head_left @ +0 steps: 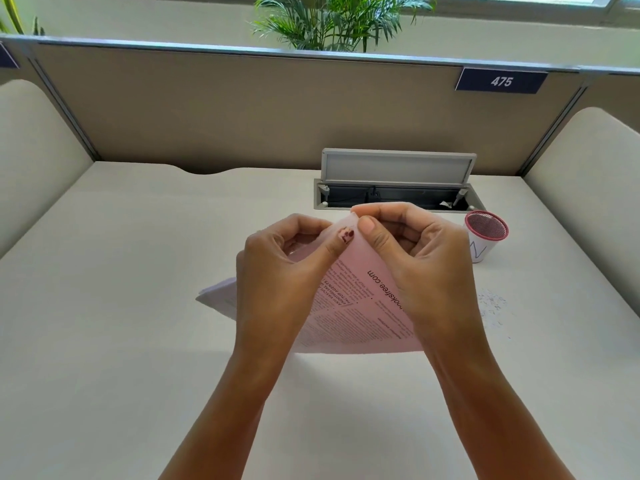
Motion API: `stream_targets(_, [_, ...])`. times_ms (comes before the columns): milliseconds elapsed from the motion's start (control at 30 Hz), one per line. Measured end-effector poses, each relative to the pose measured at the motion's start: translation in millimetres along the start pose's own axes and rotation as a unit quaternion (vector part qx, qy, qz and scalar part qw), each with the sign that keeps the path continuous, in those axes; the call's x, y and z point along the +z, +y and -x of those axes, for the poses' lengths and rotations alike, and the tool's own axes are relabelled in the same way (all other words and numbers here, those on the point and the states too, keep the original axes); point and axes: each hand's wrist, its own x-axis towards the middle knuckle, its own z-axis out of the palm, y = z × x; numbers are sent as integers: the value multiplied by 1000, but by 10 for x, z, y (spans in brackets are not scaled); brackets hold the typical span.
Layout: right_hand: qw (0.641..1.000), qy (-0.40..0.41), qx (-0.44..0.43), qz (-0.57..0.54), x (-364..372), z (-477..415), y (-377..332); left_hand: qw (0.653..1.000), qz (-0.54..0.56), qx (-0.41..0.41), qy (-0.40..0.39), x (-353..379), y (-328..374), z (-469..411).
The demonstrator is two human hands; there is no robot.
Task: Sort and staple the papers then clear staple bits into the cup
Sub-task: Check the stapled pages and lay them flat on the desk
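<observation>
A stack of printed papers (353,306), pink on top with white sheets (221,296) showing at its left, is lifted at its far corner above the desk. My left hand (277,271) and my right hand (422,258) both pinch that raised corner, thumbs on the pink sheet. A white paper cup (485,237) with a red rim stands to the right of my right hand. A scatter of small staple bits (493,304) lies on the desk in front of the cup. No stapler is in view.
An open cable tray (394,199) with a raised grey lid sits in the desk behind my hands. Beige partition walls (242,109) close the desk (121,271) at the back and both sides. A plant (332,19) stands beyond the partition.
</observation>
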Motion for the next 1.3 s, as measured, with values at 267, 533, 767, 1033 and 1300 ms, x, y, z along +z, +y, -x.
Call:
stream_targets(267, [999, -14, 10, -43, -54, 37, 24, 999, 44, -28, 4, 11, -11, 11])
stream_targets(533, [998, -59, -22, 13, -81, 27, 96, 1000, 19, -4, 18, 36, -45, 13])
stream_targets(767, [996, 6, -72, -49, -51, 24, 217, 989, -83, 120, -14, 20, -118, -10])
stream_targets(1033, [986, 27, -137, -91, 8, -71, 389, 964, -174, 186, 79, 55, -329, 30])
stream_targets(1300, [991, 20, -123, 46, -232, -219, 665, 985, -93, 81, 118, -52, -438, -17])
